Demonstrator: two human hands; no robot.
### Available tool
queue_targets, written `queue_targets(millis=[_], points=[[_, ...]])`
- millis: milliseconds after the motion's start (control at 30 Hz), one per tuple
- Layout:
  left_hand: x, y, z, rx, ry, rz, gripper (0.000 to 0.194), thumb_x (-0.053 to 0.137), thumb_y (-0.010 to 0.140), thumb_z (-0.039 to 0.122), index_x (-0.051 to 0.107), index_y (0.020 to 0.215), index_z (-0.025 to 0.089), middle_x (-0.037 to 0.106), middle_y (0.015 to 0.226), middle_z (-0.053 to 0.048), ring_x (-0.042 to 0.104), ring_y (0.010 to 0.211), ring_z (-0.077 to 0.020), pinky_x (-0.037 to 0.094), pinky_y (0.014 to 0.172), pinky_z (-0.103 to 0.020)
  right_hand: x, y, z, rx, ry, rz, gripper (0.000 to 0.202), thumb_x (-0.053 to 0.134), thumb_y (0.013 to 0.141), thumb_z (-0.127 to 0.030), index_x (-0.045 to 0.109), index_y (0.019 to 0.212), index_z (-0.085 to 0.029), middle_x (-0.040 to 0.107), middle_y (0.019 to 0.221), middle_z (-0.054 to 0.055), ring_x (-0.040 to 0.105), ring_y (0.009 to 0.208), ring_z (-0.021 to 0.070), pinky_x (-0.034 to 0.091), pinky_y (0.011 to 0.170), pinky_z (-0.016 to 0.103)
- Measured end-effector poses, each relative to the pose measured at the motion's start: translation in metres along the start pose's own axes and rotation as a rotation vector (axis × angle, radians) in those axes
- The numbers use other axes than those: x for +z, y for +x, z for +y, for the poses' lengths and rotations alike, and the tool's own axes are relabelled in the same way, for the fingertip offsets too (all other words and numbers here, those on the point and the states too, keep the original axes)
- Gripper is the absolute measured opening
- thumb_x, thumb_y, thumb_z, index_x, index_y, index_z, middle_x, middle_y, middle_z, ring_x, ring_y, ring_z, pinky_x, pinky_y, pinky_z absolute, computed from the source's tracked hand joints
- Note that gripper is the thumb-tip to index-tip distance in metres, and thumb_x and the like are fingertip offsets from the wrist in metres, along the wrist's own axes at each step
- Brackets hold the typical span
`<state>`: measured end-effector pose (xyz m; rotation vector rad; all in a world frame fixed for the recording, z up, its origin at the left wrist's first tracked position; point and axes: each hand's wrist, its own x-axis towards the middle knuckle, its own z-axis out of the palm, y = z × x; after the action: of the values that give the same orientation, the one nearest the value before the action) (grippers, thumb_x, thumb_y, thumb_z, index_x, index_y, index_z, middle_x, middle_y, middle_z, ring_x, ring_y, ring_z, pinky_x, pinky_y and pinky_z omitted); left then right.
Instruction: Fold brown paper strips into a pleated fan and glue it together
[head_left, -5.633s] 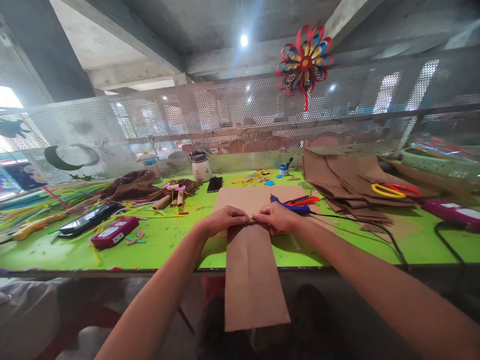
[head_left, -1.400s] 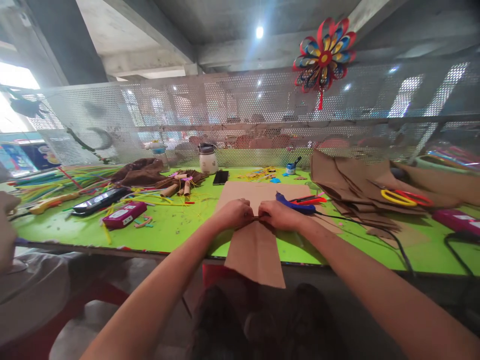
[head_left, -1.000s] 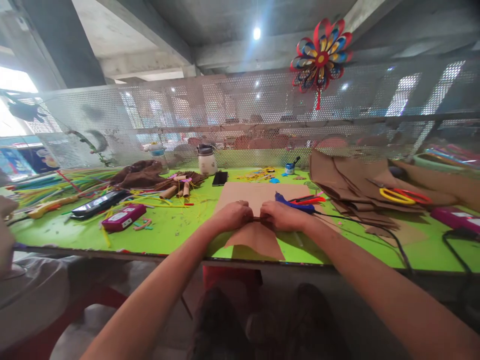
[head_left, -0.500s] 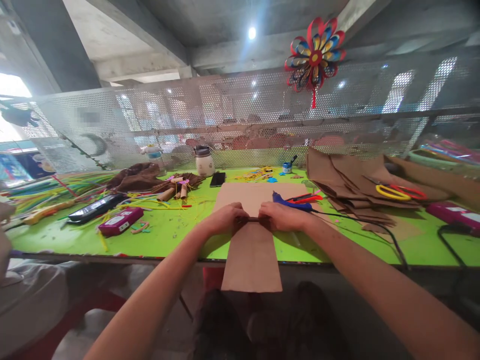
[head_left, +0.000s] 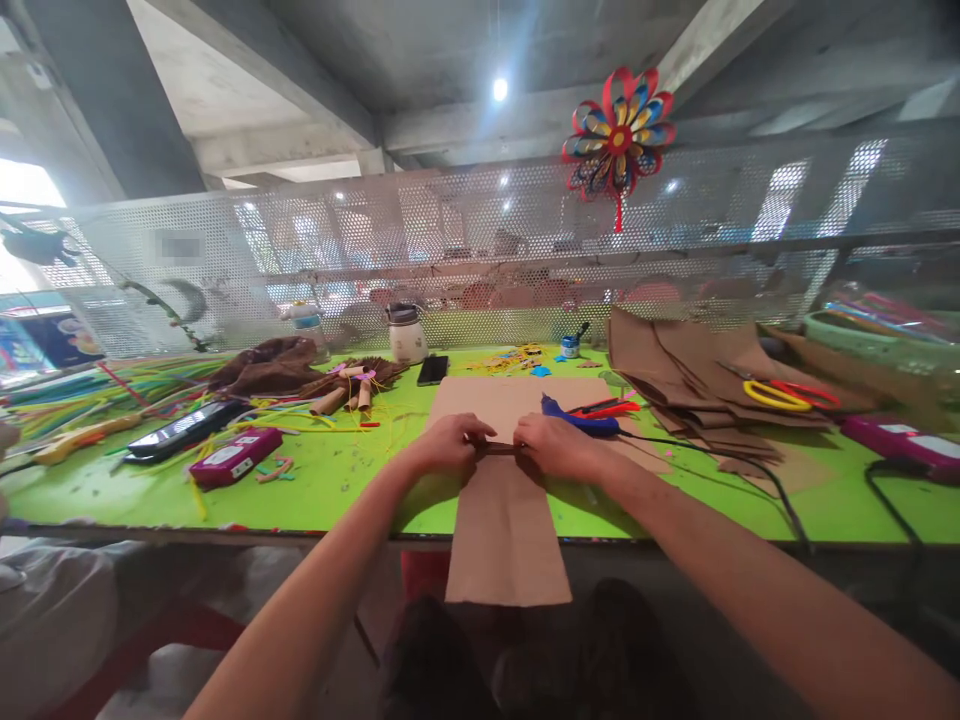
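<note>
A strip of brown paper (head_left: 508, 545) hangs over the table's front edge, its far end rolled or folded into a narrow band. My left hand (head_left: 451, 443) pinches the left end of that band, and my right hand (head_left: 551, 446) grips the right end. Under and beyond my hands lies a flat tan board (head_left: 480, 397). Just right of my right hand rests a blue glue gun (head_left: 581, 416) with a black cord, beside a red-handled tool (head_left: 615, 406).
On the green table (head_left: 315, 505), the left side holds a maroon power box (head_left: 235, 457), a black device (head_left: 184, 432) and paper rolls (head_left: 330, 397). Brown paper sheets (head_left: 675, 365) and yellow-and-red scissors (head_left: 780, 395) lie right. A person's sleeve (head_left: 60, 610) is at far left.
The view has tilted slightly upward, so the table sits lower in the picture. My fingers have shifted a little on the folded band, which shows more between them.
</note>
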<state>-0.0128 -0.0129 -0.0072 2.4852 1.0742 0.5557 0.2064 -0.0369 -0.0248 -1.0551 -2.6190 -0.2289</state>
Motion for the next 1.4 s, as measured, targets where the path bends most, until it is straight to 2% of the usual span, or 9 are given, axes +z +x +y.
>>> queue_targets(millis=[167, 367, 667, 867, 967, 1067, 1167, 1267, 1400], points=[[-0.021, 0.017, 0.007, -0.082, -0.12, -0.011, 0.04, 0.037, 0.086, 0.036, 0.068, 0.089, 0.011, 0.066, 0.079, -0.008, 0.056, 0.07, -0.0145, 0.043, 0.067, -0.026, -0.005, 0.002, -0.011, -0.028, -0.084, 0.068, 0.015, 0.048, 0.079, -0.003, 0.059, 0.084, -0.011, 0.057, 0.088, 0.011, 0.048, 0.086, 0.0217, 0.036, 0.069, 0.03], [-0.02, 0.022, 0.009, -0.133, -0.209, -0.164, 0.045, 0.055, 0.074, 0.053, 0.057, 0.054, 0.013, 0.045, 0.049, 0.003, 0.035, 0.05, -0.0092, 0.029, 0.051, -0.024, -0.002, 0.003, -0.019, -0.114, -0.187, 0.27, 0.019, 0.041, 0.089, -0.01, 0.059, 0.086, -0.011, 0.056, 0.083, 0.011, 0.044, 0.083, 0.0222, 0.035, 0.073, 0.033], [-0.002, 0.013, -0.002, -0.156, -0.386, -0.161, 0.047, 0.051, 0.074, 0.059, 0.062, 0.072, 0.013, 0.048, 0.063, 0.002, 0.036, 0.061, -0.0113, 0.027, 0.056, -0.024, -0.005, 0.0, -0.019, -0.067, -0.214, 0.309, 0.017, 0.043, 0.086, -0.008, 0.059, 0.083, -0.013, 0.056, 0.085, 0.01, 0.043, 0.086, 0.0232, 0.035, 0.078, 0.035], [-0.007, 0.01, 0.005, -0.134, -0.38, -0.171, 0.046, 0.054, 0.074, 0.057, 0.058, 0.065, 0.012, 0.035, 0.055, 0.005, 0.026, 0.055, -0.0091, 0.017, 0.051, -0.024, 0.003, 0.003, -0.007, -0.023, 0.21, 0.413, 0.008, 0.055, 0.078, -0.013, 0.062, 0.082, -0.014, 0.057, 0.083, 0.008, 0.048, 0.085, 0.0204, 0.041, 0.076, 0.033], [-0.009, 0.009, 0.012, -0.075, -0.366, -0.18, 0.045, 0.052, 0.076, 0.056, 0.052, 0.06, 0.013, 0.032, 0.056, 0.005, 0.026, 0.055, -0.0088, 0.017, 0.051, -0.024, -0.002, 0.004, -0.002, 0.087, 0.506, 0.413, 0.022, 0.057, 0.067, -0.008, 0.064, 0.086, -0.014, 0.058, 0.085, 0.007, 0.052, 0.08, 0.0182, 0.043, 0.071, 0.03], [-0.008, 0.009, 0.015, -0.014, -0.352, -0.186, 0.044, 0.05, 0.079, 0.054, 0.049, 0.061, 0.014, 0.032, 0.058, 0.005, 0.026, 0.055, -0.0087, 0.019, 0.051, -0.023, -0.009, 0.004, -0.002, 0.272, 0.848, 0.301, 0.026, 0.057, 0.065, -0.01, 0.066, 0.09, -0.014, 0.061, 0.089, 0.006, 0.054, 0.081, 0.0171, 0.042, 0.071, 0.027], [-0.006, 0.01, 0.013, 0.006, -0.338, -0.168, 0.041, 0.048, 0.081, 0.052, 0.05, 0.064, 0.014, 0.032, 0.058, 0.005, 0.027, 0.055, -0.0087, 0.021, 0.051, -0.022, -0.01, 0.004, -0.005, 0.385, 1.045, 0.184, 0.011, 0.061, 0.07, -0.024, 0.066, 0.074, -0.014, 0.061, 0.071, 0.002, 0.053, 0.07, 0.0151, 0.04, 0.063, 0.025], [-0.004, 0.012, 0.011, 0.014, -0.319, -0.147, 0.04, 0.049, 0.081, 0.05, 0.049, 0.063, 0.014, 0.032, 0.058, 0.005, 0.028, 0.056, -0.0087, 0.023, 0.052, -0.022, -0.005, 0.004, -0.007, 0.436, 1.15, 0.11, 0.029, 0.062, 0.072, -0.04, 0.057, 0.059, -0.015, 0.047, 0.048, -0.004, 0.042, 0.048, 0.0097, 0.03, 0.046, 0.023], [-0.004, 0.012, 0.014, 0.049, -0.28, -0.126, 0.039, 0.048, 0.082, 0.048, 0.051, 0.063, 0.014, 0.037, 0.059, 0.004, 0.031, 0.057, -0.009, 0.026, 0.054, -0.022, -0.002, 0.004, -0.006, 0.496, 1.33, 0.05, 0.035, 0.066, 0.065, -0.048, 0.054, 0.061, -0.015, 0.044, 0.048, -0.005, 0.035, 0.042, 0.0063, 0.024, 0.042, 0.021]])
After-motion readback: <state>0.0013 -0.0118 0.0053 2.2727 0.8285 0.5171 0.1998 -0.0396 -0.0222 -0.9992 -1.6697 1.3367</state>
